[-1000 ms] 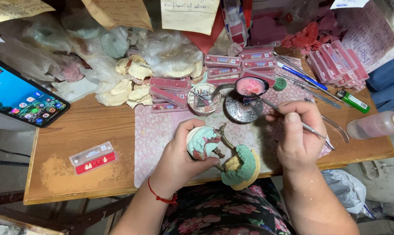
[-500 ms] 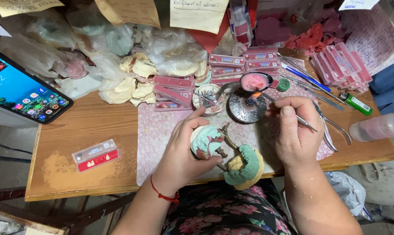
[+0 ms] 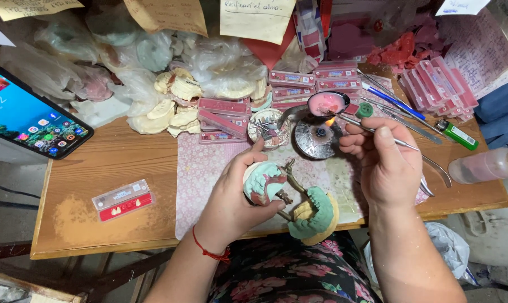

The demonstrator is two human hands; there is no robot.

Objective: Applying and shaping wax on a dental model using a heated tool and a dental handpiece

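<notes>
The left hand (image 3: 231, 202) is clamped on the green dental cast articulator (image 3: 290, 199) at the tabletop's (image 3: 96, 224) front edge. The right hand (image 3: 386, 165) pinches a thin metal instrument (image 3: 372, 130), its tip apparently in the small flame (image 3: 329, 121) of the burner (image 3: 315, 137) just behind. A phone (image 3: 29, 115) lies at the left edge.

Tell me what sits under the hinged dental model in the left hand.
Under the hinged dental model lies a pink patterned cloth spread on the wooden table. The left hand and the model cover the cloth directly beneath, so anything there is hidden.
</notes>
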